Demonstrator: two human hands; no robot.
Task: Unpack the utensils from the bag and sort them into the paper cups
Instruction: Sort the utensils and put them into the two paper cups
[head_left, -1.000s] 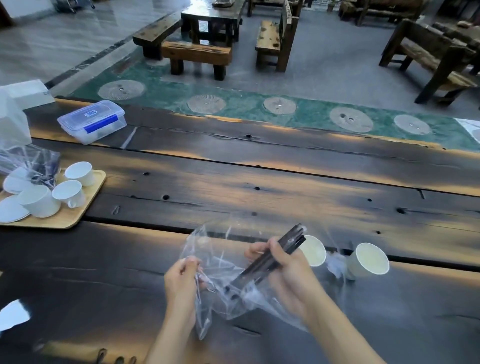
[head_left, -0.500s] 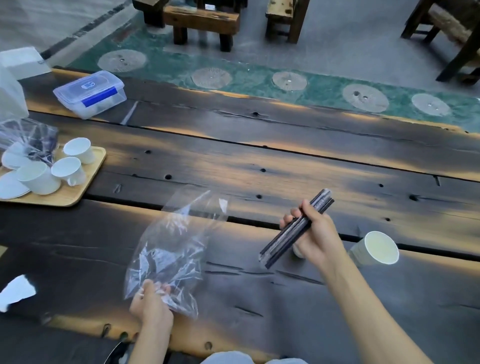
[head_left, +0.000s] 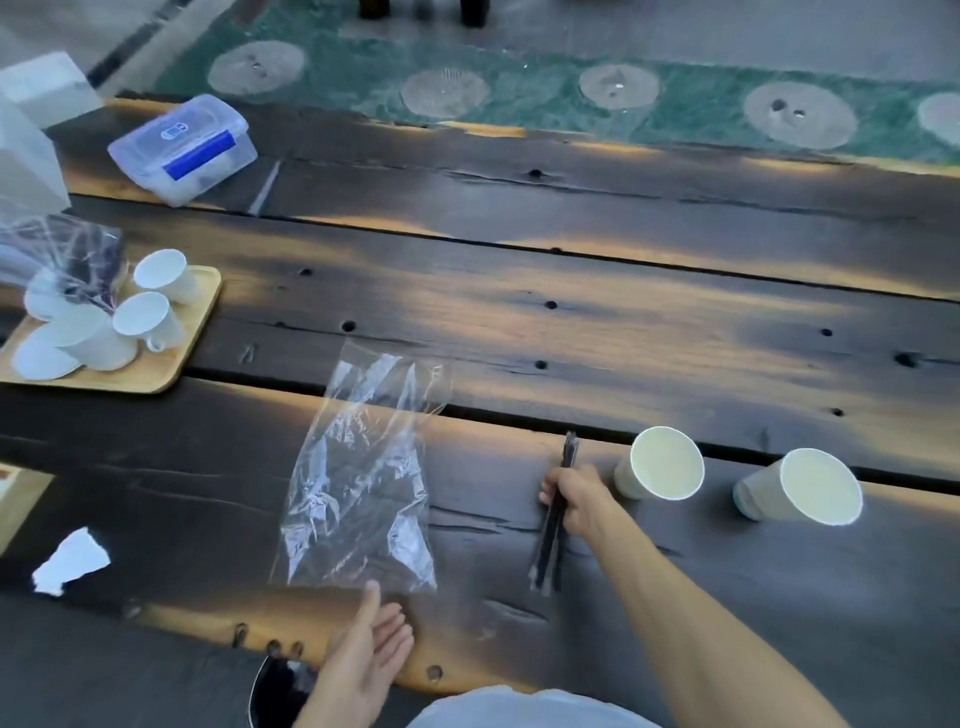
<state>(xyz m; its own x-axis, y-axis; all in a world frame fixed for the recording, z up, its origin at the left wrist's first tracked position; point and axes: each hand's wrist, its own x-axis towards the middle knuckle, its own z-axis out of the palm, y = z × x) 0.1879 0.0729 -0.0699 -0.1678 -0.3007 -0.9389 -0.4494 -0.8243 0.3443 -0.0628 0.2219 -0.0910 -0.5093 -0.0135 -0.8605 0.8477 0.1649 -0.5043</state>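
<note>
Cups (head_left: 98, 312) of white ceramic crowd the wooden tray (head_left: 171, 364) at our nine o'clock, apart from the job. At centre the clear bag (head_left: 363, 483) lies flat and, as far as we can see, empty on the dark table (head_left: 571, 312). Our left hand (head_left: 371, 654) rests open just below its near edge, fingers spread and holding nothing. Further right, our right hand (head_left: 576, 501) is wrapped around the dark bundle of utensils (head_left: 556, 514), gripping it above the middle. The bundle's long axis runs from six o'clock to twelve, its lower end at or near the boards. Just beside that hand, at its three o'clock, stands the nearer paper cup (head_left: 660, 465), and the farther paper cup (head_left: 800, 488) sits beyond it. Both look empty. We judge the right hand far better placed than the left: lift the bundle, carry it toward three o'clock and lower it end-first.
</note>
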